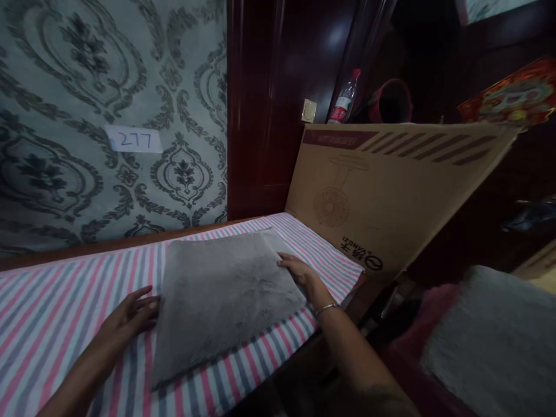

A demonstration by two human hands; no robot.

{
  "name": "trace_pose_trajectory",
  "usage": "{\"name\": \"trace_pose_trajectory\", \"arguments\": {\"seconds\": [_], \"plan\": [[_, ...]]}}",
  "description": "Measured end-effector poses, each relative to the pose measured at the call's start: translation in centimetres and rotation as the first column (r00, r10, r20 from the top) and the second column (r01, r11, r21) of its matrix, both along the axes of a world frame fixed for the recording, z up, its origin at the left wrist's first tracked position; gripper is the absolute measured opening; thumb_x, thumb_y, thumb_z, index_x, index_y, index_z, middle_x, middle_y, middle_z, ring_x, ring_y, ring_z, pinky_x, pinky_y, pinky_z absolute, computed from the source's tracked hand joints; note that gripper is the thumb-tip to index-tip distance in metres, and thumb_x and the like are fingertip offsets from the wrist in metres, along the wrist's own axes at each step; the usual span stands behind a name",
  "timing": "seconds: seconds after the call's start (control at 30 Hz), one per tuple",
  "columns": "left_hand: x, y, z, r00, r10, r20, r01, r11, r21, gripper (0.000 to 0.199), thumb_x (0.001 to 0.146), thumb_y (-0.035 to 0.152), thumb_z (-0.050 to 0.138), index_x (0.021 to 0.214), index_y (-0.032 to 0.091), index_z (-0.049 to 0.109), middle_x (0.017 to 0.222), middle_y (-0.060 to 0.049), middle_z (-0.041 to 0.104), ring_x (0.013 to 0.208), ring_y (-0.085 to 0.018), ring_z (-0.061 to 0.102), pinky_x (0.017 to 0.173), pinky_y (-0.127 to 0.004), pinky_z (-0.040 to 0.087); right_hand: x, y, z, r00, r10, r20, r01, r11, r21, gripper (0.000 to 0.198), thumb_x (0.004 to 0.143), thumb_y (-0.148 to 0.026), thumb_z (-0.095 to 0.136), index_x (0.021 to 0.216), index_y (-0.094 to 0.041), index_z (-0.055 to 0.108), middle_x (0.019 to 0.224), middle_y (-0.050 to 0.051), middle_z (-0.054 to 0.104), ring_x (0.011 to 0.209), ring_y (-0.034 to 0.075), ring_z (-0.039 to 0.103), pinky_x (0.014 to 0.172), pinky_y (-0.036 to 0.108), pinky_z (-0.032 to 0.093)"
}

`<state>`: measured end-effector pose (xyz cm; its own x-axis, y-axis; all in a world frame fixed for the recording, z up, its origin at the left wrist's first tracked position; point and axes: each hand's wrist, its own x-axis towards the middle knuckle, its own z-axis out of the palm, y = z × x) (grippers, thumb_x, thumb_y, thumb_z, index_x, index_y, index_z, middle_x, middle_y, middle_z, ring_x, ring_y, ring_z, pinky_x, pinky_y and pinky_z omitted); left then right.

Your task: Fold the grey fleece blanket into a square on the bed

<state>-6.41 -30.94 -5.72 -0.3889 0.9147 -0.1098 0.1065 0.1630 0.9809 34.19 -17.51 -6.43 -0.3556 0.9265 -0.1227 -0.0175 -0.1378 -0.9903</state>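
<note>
A flat, square grey plush cover [226,284], like a cushion cover, lies on a cloth with pink, grey and white stripes [73,301]. At its left edge is my left hand [132,315]. Those fingers are bent but apart, and the fingertips are at or just touching the edge. My right hand [300,273], with a bracelet on the wrist, is at the opposite edge. Its fingers are closed over the plush border and its thumb is hidden. Slight creases mark the right part of the plush.
A large cardboard box panel [373,197] leans along the right side. Behind it stand a bottle with a red cap [344,98] and a round pinkish container [394,101]. Another grey plush piece [495,341] lies at lower right on something dark pink. Patterned wallpaper holds a paper marked 277 [134,139].
</note>
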Motion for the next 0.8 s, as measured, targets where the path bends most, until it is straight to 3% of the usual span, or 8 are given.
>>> {"name": "trace_pose_trajectory", "arguments": {"seconds": [0.13, 0.23, 0.4, 0.5, 0.6, 0.7, 0.8], "plan": [[0.6, 0.7, 0.4, 1.000, -0.002, 0.016, 0.003, 0.999, -0.041, 0.102, 0.043, 0.071, 0.080, 0.130, 0.025, 0.052, 0.121, -0.012, 0.067, 0.092, -0.026, 0.071, 0.068, -0.030, 0.061, -1.1, 2.2, -0.5, 0.991, -0.072, 0.109, 0.070, 0.997, 0.024, 0.031, 0.068, -0.035, 0.069, 0.094, -0.019, 0.069, 0.087, 0.006, 0.073, 0.072, 0.022, 0.066, 0.075, 0.037, 0.054], [0.5, 1.1, 0.3, 1.000, 0.008, 0.010, -0.007, 0.998, -0.068, 0.107, 0.040, 0.073, 0.080, 0.131, 0.024, 0.051, 0.117, -0.013, 0.068, 0.087, -0.026, 0.071, 0.064, -0.031, 0.061, -2.5, 3.8, -0.2, 0.962, -0.136, 0.237, 0.120, 0.990, 0.079, 0.024, 0.068, -0.030, 0.069, 0.090, -0.019, 0.069, 0.079, 0.003, 0.071, 0.067, 0.020, 0.064, 0.073, 0.035, 0.054], [0.1, 2.3, -0.6, 0.999, 0.008, -0.042, -0.010, 0.998, -0.054, 0.103, 0.041, 0.077, 0.076, 0.128, 0.025, 0.055, 0.117, -0.013, 0.069, 0.097, -0.029, 0.069, 0.062, -0.029, 0.058, -2.0, 5.6, 2.4, 0.969, -0.167, 0.183, 0.129, 0.971, 0.204, 0.039, 0.072, -0.024, 0.064, 0.110, -0.022, 0.070, 0.090, 0.001, 0.074, 0.076, 0.020, 0.067, 0.078, 0.034, 0.053], [0.4, 3.0, -1.1, 0.999, -0.007, -0.041, 0.006, 1.000, -0.020, 0.094, 0.045, 0.072, 0.078, 0.123, 0.024, 0.058, 0.124, -0.015, 0.066, 0.106, -0.030, 0.067, 0.067, -0.029, 0.059, 0.0, 6.3, 3.6, 0.930, -0.315, 0.188, 0.261, 0.928, 0.265, 0.050, 0.071, -0.024, 0.066, 0.121, -0.022, 0.067, 0.103, 0.002, 0.073, 0.085, 0.019, 0.067, 0.085, 0.034, 0.051], [1.4, 3.1, -0.9, 1.000, -0.022, -0.017, 0.022, 1.000, 0.005, 0.084, 0.048, 0.064, 0.080, 0.119, 0.023, 0.060, 0.120, -0.014, 0.068, 0.104, -0.030, 0.068, 0.070, -0.032, 0.060, 1.6, 6.6, 3.0, 0.874, -0.420, 0.244, 0.369, 0.901, 0.227, 0.047, 0.069, -0.025, 0.069, 0.117, -0.020, 0.068, 0.101, 0.004, 0.073, 0.086, 0.020, 0.067, 0.085, 0.035, 0.050], [2.6, 2.8, -0.4, 0.999, -0.035, 0.024, 0.034, 0.999, 0.008, 0.085, 0.042, 0.062, 0.082, 0.114, 0.022, 0.061, 0.112, -0.014, 0.071, 0.100, -0.030, 0.069, 0.072, -0.034, 0.060, 2.4, 6.0, 1.3, 0.872, -0.413, 0.261, 0.378, 0.909, 0.174, 0.036, 0.073, -0.035, 0.066, 0.103, -0.017, 0.072, 0.088, 0.006, 0.074, 0.078, 0.022, 0.066, 0.078, 0.037, 0.052], [3.1, 2.4, 0.1, 0.999, -0.032, 0.032, 0.032, 0.999, -0.001, 0.085, 0.037, 0.062, 0.082, 0.109, 0.022, 0.062, 0.111, -0.013, 0.072, 0.100, -0.030, 0.069, 0.075, -0.033, 0.060, 2.9, 4.9, 0.2, 0.896, -0.386, 0.222, 0.355, 0.920, 0.165, 0.037, 0.078, -0.044, 0.060, 0.102, -0.018, 0.071, 0.093, 0.006, 0.074, 0.081, 0.021, 0.067, 0.078, 0.035, 0.053]]}}
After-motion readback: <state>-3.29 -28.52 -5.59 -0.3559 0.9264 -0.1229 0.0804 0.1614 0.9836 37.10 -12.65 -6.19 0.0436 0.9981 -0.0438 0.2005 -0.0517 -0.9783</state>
